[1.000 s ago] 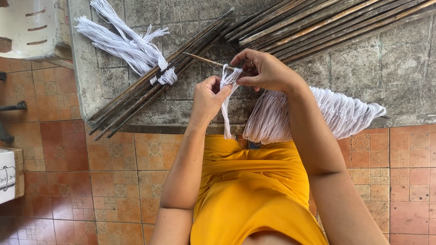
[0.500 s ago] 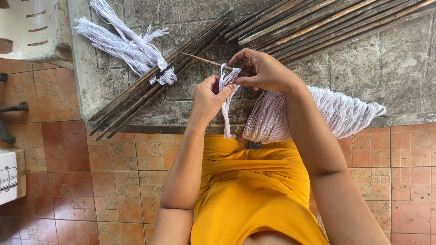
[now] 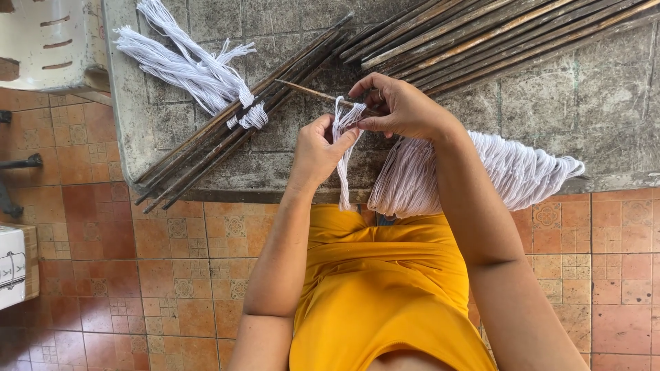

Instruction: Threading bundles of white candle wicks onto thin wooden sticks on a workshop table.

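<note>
My left hand pinches a thin bunch of white strings that hangs down over the table's front edge. My right hand grips the top of the same bunch where it loops around a thin wooden stick. Under my right forearm a thick spread of white strings lies across the stone table. Both hands are close together, fingers closed on the strings.
A bundle of dark sticks tied with white string lies diagonally at the left, with loose white strings beside it. More dark sticks cross the back right. A white plastic chair stands far left, a box on the tiled floor.
Almost nothing differs; my left thumb has shifted slightly upward along the string bunch while my right hand keeps its hold.
</note>
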